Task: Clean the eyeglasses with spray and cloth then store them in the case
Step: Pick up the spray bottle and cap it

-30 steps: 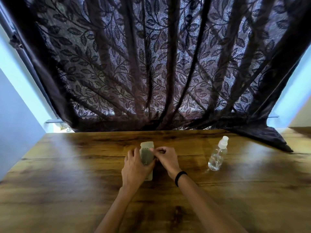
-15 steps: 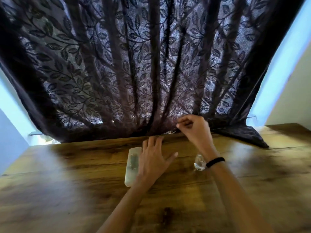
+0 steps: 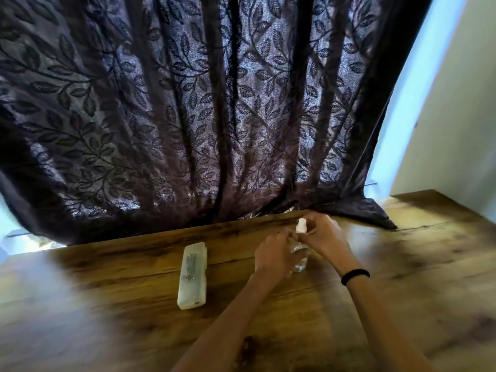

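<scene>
A pale, translucent glasses case lies shut on the wooden table, with something grey showing through its lid. To its right stands a clear spray bottle with a white nozzle. My left hand is curled round the bottle's body. My right hand grips the bottle's top at the white nozzle. The eyeglasses and the cloth are not visible as separate things.
A dark lace curtain with a leaf pattern hangs along the table's far edge, and its hem lies on the table at the back right. A pale wall rises at the right. A black band sits on my right wrist.
Both hands left the glasses case and moved right to the spray bottle. The right hand came down from near the curtain onto the bottle's top. The view has swung.
</scene>
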The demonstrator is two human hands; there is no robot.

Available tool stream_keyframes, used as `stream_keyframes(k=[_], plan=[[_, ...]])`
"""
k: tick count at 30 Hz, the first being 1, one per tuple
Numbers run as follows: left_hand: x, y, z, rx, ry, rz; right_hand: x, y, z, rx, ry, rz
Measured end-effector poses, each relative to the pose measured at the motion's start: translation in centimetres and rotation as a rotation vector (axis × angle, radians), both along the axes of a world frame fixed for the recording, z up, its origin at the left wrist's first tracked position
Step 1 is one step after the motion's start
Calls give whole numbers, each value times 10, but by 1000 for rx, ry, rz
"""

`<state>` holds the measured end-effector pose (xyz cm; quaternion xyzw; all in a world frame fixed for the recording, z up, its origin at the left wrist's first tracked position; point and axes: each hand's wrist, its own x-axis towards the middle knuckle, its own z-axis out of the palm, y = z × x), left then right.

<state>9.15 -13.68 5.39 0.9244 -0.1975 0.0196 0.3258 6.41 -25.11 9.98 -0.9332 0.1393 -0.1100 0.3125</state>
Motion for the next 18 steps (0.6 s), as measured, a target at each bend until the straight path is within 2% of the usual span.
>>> stream_keyframes(k=[5, 8, 14, 18], plan=[[13, 23, -1, 56, -144, 36, 16, 18, 2, -76, -46, 64], [28, 49, 4, 32, -248, 92, 35, 39, 8, -43, -96, 154], [56, 112, 8, 48, -309, 281, 77, 106, 9, -3, -143, 319], [62, 136, 2, 43, -359, 353, 93, 139, 5, 12, -191, 353]])
